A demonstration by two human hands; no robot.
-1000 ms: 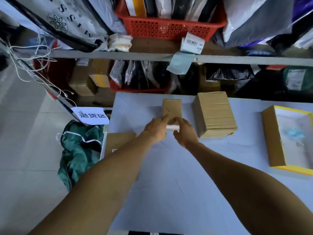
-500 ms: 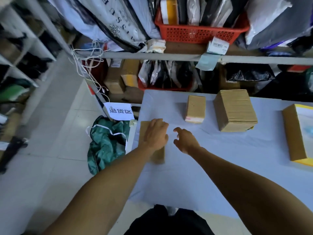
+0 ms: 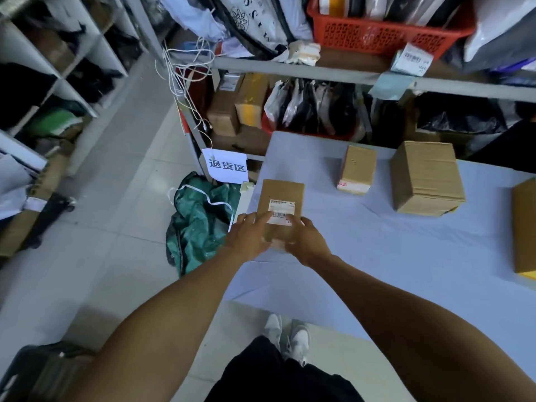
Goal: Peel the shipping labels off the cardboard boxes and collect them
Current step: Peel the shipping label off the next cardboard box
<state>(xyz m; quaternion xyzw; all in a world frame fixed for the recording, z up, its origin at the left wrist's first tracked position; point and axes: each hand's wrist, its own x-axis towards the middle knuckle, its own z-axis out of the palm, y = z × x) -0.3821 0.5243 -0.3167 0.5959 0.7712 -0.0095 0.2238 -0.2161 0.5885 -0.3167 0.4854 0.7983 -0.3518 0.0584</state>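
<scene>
A small cardboard box (image 3: 282, 192) lies at the left edge of the table (image 3: 377, 256), with a white shipping label (image 3: 282, 210) on its top face. My left hand (image 3: 249, 237) rests on the box's near left corner, a straight finger touching the label's lower left edge. My right hand (image 3: 308, 242) grips the near right corner, thumb on the label's lower right edge. Farther back stand a second small box (image 3: 359, 166), with a label on its near end, and a larger plain box (image 3: 426, 181).
An open yellow-edged box (image 3: 525, 227) sits at the table's right edge. A green bag (image 3: 200, 224) lies on the floor left of the table, below a paper sign (image 3: 227, 166). Shelves with parcels and a red basket (image 3: 383, 33) stand behind.
Both hands left the second small box at the back and moved to the box at the left edge. Its label now faces up and both hands are at its near end.
</scene>
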